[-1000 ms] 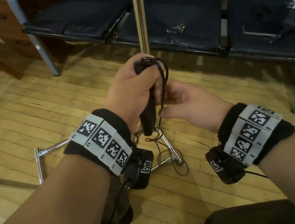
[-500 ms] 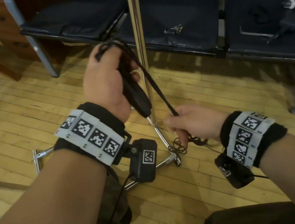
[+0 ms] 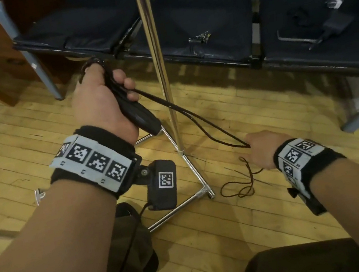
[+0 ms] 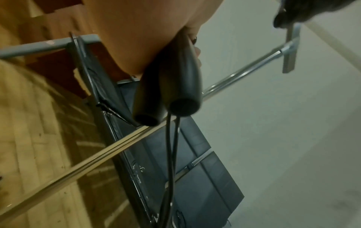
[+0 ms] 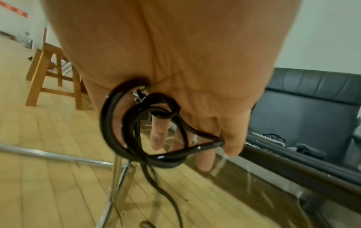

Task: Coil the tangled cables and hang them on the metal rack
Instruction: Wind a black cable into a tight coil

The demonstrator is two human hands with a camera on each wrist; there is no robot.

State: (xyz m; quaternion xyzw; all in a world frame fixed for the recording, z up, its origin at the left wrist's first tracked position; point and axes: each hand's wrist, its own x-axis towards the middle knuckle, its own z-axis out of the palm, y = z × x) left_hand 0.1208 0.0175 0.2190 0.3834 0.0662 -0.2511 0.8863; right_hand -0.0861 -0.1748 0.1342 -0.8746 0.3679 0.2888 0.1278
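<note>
While my left hand [image 3: 100, 101] grips the two black handles [image 4: 171, 92], my right hand [image 3: 263, 149] pinches the thin cord [image 3: 197, 118] strung between them, its tail tangled on the floor [image 3: 238, 188]. It looks light, limp and kink-prone; I'd gather it near the handles.

Rack pole [image 3: 157, 68] stands upright between the hands, base bars [image 3: 195, 176] spread on the floor [image 3: 7, 147] under them. Stretched cable [image 3: 197, 120] crosses in front of the pole. Bench seats [image 3: 200, 12] block just behind. Bare floor left and near side.
</note>
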